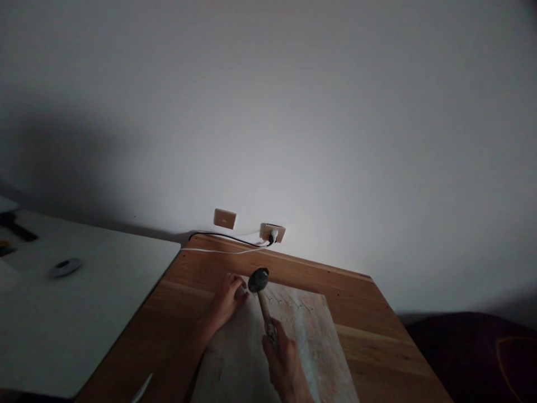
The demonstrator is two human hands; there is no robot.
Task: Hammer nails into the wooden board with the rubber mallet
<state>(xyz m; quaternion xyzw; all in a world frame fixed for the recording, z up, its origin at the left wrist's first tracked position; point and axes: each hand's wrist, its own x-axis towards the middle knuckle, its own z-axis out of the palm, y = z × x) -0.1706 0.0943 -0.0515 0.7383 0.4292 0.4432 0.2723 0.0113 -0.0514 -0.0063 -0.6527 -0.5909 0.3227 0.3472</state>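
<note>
My right hand is closed round the wooden handle of a hammer, whose dark head hangs just above the far left corner of a pale board. My left hand rests at that corner beside the hammer head, with its fingers pinched together on something too small to make out. A short row of small nails stands along the board's far edge. The board lies on a wooden table.
A white table stands to the left with a small round object on it. Two wall sockets sit at the table's back edge, with cables plugged in. A pale thin object lies at the bottom left.
</note>
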